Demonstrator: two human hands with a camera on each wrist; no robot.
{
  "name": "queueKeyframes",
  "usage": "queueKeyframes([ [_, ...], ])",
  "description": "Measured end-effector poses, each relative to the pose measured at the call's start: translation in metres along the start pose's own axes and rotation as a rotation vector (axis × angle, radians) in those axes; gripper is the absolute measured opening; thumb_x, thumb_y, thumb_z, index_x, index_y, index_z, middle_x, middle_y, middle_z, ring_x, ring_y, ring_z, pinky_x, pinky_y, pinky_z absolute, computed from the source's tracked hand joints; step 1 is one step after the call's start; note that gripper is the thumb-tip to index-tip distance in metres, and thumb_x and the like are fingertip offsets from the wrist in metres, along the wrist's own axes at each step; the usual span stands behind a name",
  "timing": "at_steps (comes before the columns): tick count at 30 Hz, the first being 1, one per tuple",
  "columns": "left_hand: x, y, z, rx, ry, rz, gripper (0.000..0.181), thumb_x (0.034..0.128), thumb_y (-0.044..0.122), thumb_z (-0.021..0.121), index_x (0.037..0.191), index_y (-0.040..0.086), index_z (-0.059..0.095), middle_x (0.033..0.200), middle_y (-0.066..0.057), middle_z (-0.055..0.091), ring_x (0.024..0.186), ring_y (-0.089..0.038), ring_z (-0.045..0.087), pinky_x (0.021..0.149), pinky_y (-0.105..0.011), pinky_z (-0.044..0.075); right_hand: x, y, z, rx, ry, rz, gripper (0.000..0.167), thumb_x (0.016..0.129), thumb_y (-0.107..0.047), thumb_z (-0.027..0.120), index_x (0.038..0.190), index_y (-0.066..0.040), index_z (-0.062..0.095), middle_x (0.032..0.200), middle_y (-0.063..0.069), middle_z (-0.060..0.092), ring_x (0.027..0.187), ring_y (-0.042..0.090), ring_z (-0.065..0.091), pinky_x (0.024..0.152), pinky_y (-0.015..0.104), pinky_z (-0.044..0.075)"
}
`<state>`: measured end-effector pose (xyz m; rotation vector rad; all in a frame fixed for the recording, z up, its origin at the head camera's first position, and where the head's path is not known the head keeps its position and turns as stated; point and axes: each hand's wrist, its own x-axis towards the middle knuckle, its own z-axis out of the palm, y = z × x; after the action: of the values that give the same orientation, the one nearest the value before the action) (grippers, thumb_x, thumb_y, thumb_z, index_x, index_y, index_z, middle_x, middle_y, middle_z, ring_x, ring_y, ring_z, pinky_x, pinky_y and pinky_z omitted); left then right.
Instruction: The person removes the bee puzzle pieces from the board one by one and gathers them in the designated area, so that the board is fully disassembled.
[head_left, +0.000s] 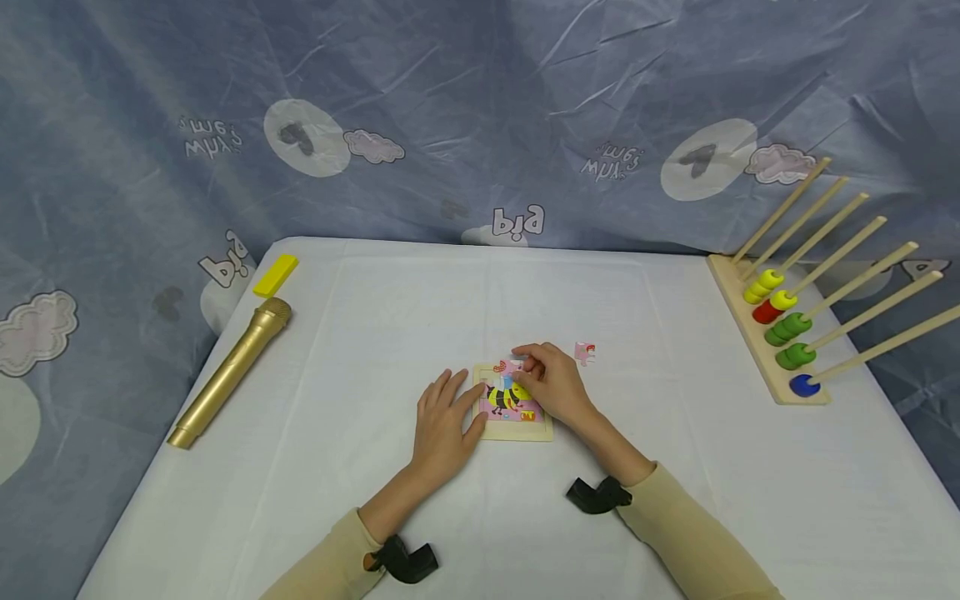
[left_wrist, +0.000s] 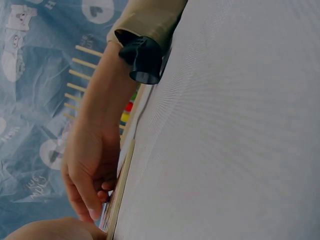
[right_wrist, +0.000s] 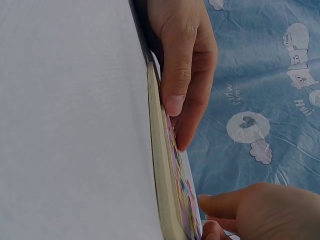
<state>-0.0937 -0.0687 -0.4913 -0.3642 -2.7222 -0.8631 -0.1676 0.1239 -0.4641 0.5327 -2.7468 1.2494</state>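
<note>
A small square jigsaw puzzle with a pale wooden frame lies on the table, its picture a yellow and black bee on pink. My left hand rests at the frame's left side, fingers extended, the index finger and thumb touching it. Over the upper right part, my right hand pinches a pink puzzle piece between thumb and fingers at the frame's top edge. Another pink puzzle piece lies loose, right of that hand. In the right wrist view the puzzle frame appears edge-on.
A gold microphone and a yellow block lie at the table's left edge. On the right stands a wooden bead counter with tall pegs and coloured beads. A white cloth covers the table; a blue printed curtain hangs behind.
</note>
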Motion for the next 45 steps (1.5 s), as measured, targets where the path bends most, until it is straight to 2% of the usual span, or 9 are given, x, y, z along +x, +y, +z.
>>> queueKeyframes([
  [11,0.0002,0.0005,0.0000,0.005,-0.015,-0.008,0.039,0.0899,0.023,0.067,0.127,0.013,0.065,0.144,-0.014,0.051,0.140,-0.036,0.035,0.112,-0.058,0.025,-0.0003,-0.0025,0.0006,-0.094,-0.019,-0.003,0.027,0.082,-0.006,0.075,0.109,0.000,0.071,0.077,0.004,0.053,0.066,0.012,0.045,0.058,0.021,0.035],
  [16,0.0003,0.0014,-0.0012,0.005,-0.004,0.004,0.038,0.0892,0.022,0.068,0.126,0.012,0.066,0.143,-0.016,0.051,0.140,-0.038,0.036,0.111,-0.059,0.026,-0.0003,-0.0041,-0.0001,-0.113,-0.021,-0.004,0.024,0.083,-0.007,0.075,0.106,0.000,0.071,0.077,0.004,0.052,0.066,0.012,0.044,0.058,0.021,0.035],
  [26,0.0003,0.0021,-0.0019,0.003,0.008,0.008,0.037,0.0888,0.022,0.068,0.125,0.011,0.067,0.142,-0.016,0.052,0.139,-0.039,0.037,0.110,-0.059,0.028,-0.0009,-0.0018,0.0000,-0.084,0.007,-0.035,0.023,0.081,-0.006,0.077,0.103,-0.002,0.071,0.077,0.005,0.052,0.066,0.012,0.044,0.059,0.021,0.034],
  [32,0.0000,0.0031,-0.0027,-0.004,0.004,0.003,0.038,0.0888,0.022,0.069,0.125,0.011,0.067,0.142,-0.016,0.052,0.139,-0.039,0.037,0.111,-0.060,0.027,-0.0018,-0.0025,-0.0012,-0.064,0.008,-0.017,0.025,0.080,-0.005,0.078,0.104,-0.004,0.071,0.081,0.007,0.052,0.068,0.013,0.043,0.059,0.022,0.033],
  [45,0.0001,0.0011,-0.0013,0.012,0.008,0.010,0.038,0.0883,0.022,0.069,0.125,0.012,0.067,0.142,-0.016,0.053,0.139,-0.038,0.038,0.110,-0.059,0.028,-0.0008,0.0002,-0.0002,-0.049,0.009,-0.053,0.024,0.081,-0.002,0.075,0.103,-0.006,0.066,0.082,0.006,0.055,0.067,0.012,0.044,0.058,0.022,0.034],
])
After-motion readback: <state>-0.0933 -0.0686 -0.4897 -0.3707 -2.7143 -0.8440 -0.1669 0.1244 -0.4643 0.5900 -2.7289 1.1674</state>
